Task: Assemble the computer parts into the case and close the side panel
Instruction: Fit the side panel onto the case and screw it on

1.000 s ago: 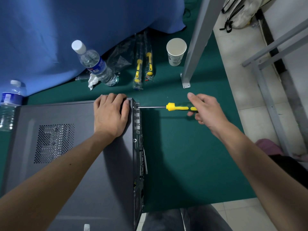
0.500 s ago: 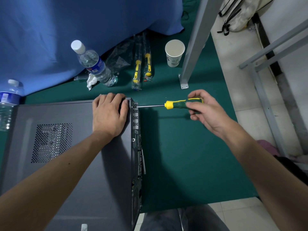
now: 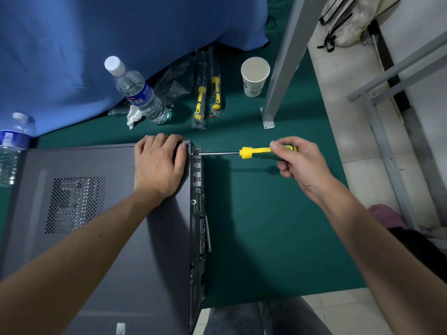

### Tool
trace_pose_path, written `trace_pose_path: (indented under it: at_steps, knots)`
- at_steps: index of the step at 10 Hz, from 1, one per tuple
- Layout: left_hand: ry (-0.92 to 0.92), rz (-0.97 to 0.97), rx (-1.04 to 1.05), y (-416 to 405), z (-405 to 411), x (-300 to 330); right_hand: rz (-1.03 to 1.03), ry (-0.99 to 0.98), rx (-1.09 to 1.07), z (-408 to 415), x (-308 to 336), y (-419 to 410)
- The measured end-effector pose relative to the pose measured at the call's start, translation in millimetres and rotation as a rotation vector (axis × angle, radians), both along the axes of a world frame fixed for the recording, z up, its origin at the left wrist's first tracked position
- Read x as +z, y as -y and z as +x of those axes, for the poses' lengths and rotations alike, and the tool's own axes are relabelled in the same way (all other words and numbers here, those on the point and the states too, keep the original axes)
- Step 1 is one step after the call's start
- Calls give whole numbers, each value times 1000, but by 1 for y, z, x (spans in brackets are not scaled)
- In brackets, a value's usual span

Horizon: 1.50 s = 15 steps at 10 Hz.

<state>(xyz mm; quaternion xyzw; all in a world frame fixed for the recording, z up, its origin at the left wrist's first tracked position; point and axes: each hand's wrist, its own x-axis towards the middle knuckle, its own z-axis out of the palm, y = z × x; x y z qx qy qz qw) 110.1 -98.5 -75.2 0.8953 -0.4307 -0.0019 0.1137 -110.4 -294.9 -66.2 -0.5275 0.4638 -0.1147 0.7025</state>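
At the far left a water bottle (image 3: pixel 13 146) stands at the edge of the green table (image 3: pixel 266 226), beside the dark computer case (image 3: pixel 96 238), which lies on its side with the side panel (image 3: pixel 79 204) facing up, its perforated vent toward the left. A second water bottle (image 3: pixel 137 93) leans behind the case, against the blue cloth (image 3: pixel 96 39). The left hand (image 3: pixel 158 165) rests palm down on the panel's far right corner, fingers relaxed and curving over the far edge. To its right, two bagged screwdrivers (image 3: pixel 205 97) and a paper cup (image 3: pixel 254 76) sit further back. The screwdriver (image 3: pixel 254 153) lies level, its tip touching the case's rear face near the top corner. The right hand (image 3: pixel 300 163) has its grip closed round the green and yellow handle, fingers curled over it.
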Motion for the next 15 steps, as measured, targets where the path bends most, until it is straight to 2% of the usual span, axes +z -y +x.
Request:
trace_pose_path:
  at_steps: [1,2,3,4,5,6,8,10,11,13,14,15]
  knots:
    - [2,2,1,-1,0,0,-96,-118,55,4,1,0]
    - [3,6,-1,-1,0,0,21,-8,50,4,3,3]
    - [6,16,-2,-1,0,0,46,25,32,2,3,4]
    - [5,11,1,-1,1,0,-40,-101,55,3,0,1]
    - [8,8,1,-1,0,-1,22,-76,72,2,-1,2]
    - [8,7,1,-1,0,-1,146,84,33,-1,-1,4]
    - [3,7,2,-1,0,-1,-46,-84,80,1,-2,3]
    - [8,1,2,-1,-1,-1,99,44,61,-2,-4,7]
    - [9,2,3,-1,0,-1,31,-53,83,-3,-3,2]
    - [3,2,2,-1,1,-1,113,-273,49,5,3,0]
    - [6,-1,-3,-1,1,-1,110,-276,44,8,6,2]
    - [3,-7,-5,-1,1,-2,-9,-161,-74,2,8,5]
